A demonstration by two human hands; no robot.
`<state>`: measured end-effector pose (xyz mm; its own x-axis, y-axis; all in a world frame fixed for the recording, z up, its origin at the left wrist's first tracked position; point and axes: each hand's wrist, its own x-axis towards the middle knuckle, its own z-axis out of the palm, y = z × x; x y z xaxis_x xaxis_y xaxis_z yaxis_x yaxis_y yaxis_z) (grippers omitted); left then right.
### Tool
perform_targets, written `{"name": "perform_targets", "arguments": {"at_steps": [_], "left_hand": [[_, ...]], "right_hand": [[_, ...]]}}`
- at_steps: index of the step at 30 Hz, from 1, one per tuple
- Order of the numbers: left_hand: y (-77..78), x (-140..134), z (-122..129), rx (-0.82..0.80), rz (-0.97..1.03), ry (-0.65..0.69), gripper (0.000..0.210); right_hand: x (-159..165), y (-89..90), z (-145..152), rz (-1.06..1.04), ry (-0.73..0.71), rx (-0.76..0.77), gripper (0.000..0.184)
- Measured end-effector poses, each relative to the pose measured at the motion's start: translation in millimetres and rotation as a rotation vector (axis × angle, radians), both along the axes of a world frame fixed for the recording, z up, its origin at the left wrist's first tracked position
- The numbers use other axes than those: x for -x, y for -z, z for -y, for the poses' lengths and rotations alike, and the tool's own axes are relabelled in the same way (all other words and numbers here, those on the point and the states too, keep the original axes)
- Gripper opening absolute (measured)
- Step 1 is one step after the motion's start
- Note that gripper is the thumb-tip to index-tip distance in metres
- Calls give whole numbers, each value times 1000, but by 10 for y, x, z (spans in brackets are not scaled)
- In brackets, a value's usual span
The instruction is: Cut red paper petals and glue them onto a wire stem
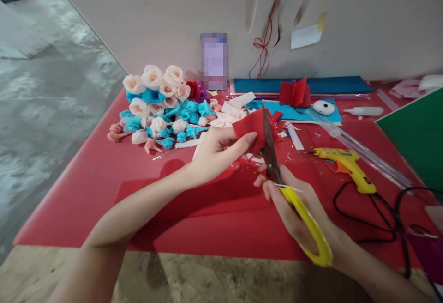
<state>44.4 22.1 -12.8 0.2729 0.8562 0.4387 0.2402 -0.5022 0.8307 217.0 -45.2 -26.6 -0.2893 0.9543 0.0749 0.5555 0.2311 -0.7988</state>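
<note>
Between its thumb and fingers, my left hand [221, 153] pinches a folded piece of red crepe paper [249, 127], held up above the table. My right hand [294, 206] grips yellow-handled scissors [272, 160], whose dark blades point up and away from me. The blades lie at the right edge of the red paper; I cannot tell how far they are parted. Beneath both hands a larger red sheet [207, 196] is spread on the red-covered table [86, 192]. White and red paper scraps [235, 109] are strewn just beyond the hands.
Paper flowers [159, 104] in white, blue and red are heaped at the back left. A phone [213, 60] leans on the wall. Folded red paper [295, 94] stands on blue sheets [304, 111]. At right lie a yellow glue gun [346, 162], its black cord [391, 220] and clear sticks [367, 148].
</note>
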Motion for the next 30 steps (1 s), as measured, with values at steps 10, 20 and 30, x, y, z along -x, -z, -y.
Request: {"name": "perform_targets", "arguments": {"at_steps": [10,20,30], "left_hand": [[-46,19,17,68,4,76,36],[-70,2,10,110,13,94,40],[-23,12,7,45,-89,89,40]], "right_hand": [[-5,10,45,44,26,-25,14],[70,73,66,-31,74,93,13],[3,288,100,-293,-3,380,12]]}}
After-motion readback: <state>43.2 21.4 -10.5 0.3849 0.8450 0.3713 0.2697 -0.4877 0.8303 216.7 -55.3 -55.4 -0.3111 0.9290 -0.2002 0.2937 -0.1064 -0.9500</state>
